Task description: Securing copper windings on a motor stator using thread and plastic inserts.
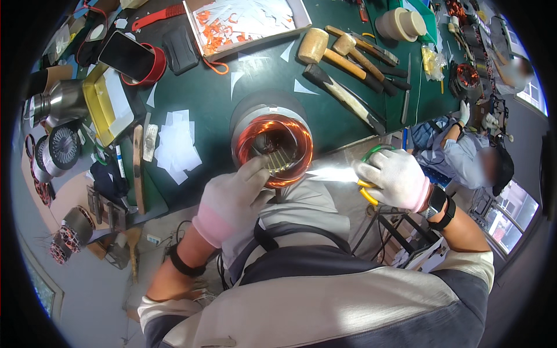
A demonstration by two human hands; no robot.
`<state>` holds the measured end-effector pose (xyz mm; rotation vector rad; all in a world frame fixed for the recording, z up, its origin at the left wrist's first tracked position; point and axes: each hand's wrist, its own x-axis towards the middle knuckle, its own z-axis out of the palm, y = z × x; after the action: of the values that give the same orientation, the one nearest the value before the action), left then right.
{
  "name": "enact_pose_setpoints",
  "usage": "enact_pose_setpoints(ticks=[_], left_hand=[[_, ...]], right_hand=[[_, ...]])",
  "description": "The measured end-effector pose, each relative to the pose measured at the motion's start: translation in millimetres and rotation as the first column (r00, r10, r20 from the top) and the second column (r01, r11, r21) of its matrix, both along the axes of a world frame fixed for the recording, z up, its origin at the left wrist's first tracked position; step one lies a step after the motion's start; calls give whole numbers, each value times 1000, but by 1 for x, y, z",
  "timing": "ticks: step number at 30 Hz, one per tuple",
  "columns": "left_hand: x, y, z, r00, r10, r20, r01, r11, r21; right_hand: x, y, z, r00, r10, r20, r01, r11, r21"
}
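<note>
A motor stator [238,145] with a ring of copper windings [306,145] stands at the near edge of the green workbench, its bore facing up. Pale strips [281,160] show along the inner wall. My gloved left hand [235,197] is at the stator's near left rim, fingertips drawn together just inside the ring; what they pinch is hidden. Off to the right of the stator, my gloved right hand [394,178] is closed around scissors [368,195] with green and yellow handles. A bright glare lies between them and the stator.
White paper sheets [176,148] lie left of the stator. Mallets [314,45] and a hammer [316,74] lie beyond it, near a box of scraps [299,11]. A phone [126,56] and a steel bottle [62,103] stand at left. Another person [464,151] sits at right.
</note>
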<state>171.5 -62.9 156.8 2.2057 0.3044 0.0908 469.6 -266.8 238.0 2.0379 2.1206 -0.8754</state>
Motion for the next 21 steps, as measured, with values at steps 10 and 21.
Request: enact_pose_setpoints(ticks=[10, 21], left_hand=[[1, -5, -17, 995, 76, 65, -79, 995, 54], [-3, -2, -27, 993, 45, 113, -53, 997, 62]], right_hand=[[15, 8, -41, 935, 328, 136, -348, 923, 163], [14, 12, -48, 937, 346, 51, -350, 926, 140]])
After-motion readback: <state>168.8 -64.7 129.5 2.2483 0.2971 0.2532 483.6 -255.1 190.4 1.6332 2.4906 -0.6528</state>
